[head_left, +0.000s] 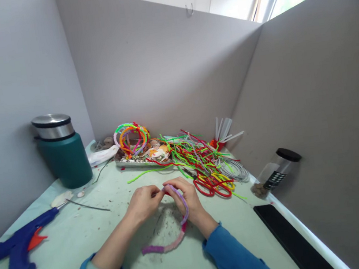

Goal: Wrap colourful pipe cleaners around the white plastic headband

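Purple and pink fuzz covers the curved strip (179, 240) I'm watching, near the middle of the pale green surface (92, 227). The left hand (145, 203) has its fingers pinched on the upper end, while the right hand (191, 197) has its fingers clamped on the strip just beside them. From here I can't be sure whether the loose lower end touches down. Beyond the hands I see red-handled scissors (204, 193), tangled pipe cleaners (195, 152) and a metal tray (143, 162) bearing bright hoops (146, 134).
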{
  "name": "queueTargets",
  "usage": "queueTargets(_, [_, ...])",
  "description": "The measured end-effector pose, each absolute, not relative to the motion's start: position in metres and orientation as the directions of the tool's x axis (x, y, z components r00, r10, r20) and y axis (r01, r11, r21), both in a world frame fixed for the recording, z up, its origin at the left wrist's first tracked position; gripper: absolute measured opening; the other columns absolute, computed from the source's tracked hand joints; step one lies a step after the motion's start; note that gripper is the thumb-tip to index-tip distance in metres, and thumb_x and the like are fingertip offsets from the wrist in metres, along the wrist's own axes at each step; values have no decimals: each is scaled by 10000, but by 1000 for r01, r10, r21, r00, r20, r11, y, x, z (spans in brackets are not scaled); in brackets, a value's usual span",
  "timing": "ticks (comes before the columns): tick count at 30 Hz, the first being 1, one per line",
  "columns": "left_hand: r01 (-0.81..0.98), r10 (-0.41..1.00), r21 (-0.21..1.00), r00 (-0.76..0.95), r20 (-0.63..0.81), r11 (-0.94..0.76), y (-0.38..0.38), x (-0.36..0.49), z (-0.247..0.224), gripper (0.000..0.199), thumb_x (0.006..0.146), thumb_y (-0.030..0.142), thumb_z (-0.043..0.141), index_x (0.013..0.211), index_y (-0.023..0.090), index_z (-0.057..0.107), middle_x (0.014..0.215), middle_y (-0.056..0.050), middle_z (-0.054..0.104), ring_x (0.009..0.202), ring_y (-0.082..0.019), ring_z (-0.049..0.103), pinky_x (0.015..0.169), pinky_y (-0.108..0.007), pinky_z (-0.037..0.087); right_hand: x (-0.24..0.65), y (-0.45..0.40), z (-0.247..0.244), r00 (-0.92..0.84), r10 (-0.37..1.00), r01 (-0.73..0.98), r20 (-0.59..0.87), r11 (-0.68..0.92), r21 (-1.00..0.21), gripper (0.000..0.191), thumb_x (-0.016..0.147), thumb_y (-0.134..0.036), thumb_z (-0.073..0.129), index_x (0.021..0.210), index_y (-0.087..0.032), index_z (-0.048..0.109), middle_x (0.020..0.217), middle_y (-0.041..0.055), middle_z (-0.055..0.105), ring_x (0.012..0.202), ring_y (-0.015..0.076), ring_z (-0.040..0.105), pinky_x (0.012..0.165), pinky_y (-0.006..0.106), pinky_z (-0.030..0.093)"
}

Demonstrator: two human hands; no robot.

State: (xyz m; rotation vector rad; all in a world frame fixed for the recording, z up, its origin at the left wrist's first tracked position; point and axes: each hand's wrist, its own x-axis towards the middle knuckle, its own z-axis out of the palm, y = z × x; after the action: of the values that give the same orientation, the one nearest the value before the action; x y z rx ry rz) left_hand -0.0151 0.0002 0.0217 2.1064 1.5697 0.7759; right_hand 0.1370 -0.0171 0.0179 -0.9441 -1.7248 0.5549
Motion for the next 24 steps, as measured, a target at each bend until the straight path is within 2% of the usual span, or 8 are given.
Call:
queueTargets(4, [698, 945, 638, 267, 189, -325, 0, -15, 24, 378, 769, 436, 427, 628, 162, 645, 529, 9, 538, 515, -108, 422, 499, -217, 243, 138, -15, 17, -63, 844, 257, 533, 529, -809, 189, 819, -306, 511, 858, -198, 661, 843, 60, 636, 815, 174, 556, 756, 284, 405])
queueTargets(7, [646, 928, 672, 319, 192, -361, -1, -14, 26, 373, 768, 434, 434, 643, 152, 643, 519, 19, 516, 515, -103, 406, 493, -210, 250, 143, -8, 14, 52, 908, 175, 415, 401, -899, 252, 822, -363, 485, 793, -172, 647, 729, 46, 624, 685, 150, 551, 645, 256, 412])
queueTargets(12, [565, 899, 711, 371, 233, -418, -7, -11, 32, 376, 775, 442, 438, 698, 148, 660, 566, 7, 558, 532, -104, 418, 506, -201, 284, 150, 4, 3, 161, 963, 132, 217, 197, -971, 321, 764, -412, 519, 572, -159, 563, 486, -27, 477, 456, 92, 401, 468, 221, 319])
queueTargets(17, [509, 880, 731, 385, 279, -454, -11, -11, 38, 343, 780, 414, 455, 692, 146, 651, 574, 7, 557, 536, -100, 417, 514, -195, 301, 147, 4, -1, 118, 986, 72, 115, 106, -992, 297, 702, -367, 570, 507, -156, 497, 447, -58, 414, 425, 66, 341, 423, 198, 270])
queueTargets(22, [435, 866, 772, 408, 289, -463, -12, -12, 42, 326, 783, 400, 465, 699, 140, 643, 556, 15, 540, 513, -89, 396, 493, -190, 300, 145, -2, 5, -115, 983, -39, -146, -151, -988, 272, 680, -380, 598, 577, -134, 540, 459, -35, 502, 360, 45, 364, 357, 177, 247])
queueTargets(24, [434, 875, 780, 388, 290, -451, -12, -12, 41, 323, 783, 402, 469, 688, 139, 631, 561, 15, 537, 510, -87, 393, 484, -188, 297, 146, -2, 7, -169, 968, -80, -188, -203, -976, 267, 677, -382, 607, 614, -128, 558, 474, -30, 520, 348, 39, 376, 337, 166, 241])
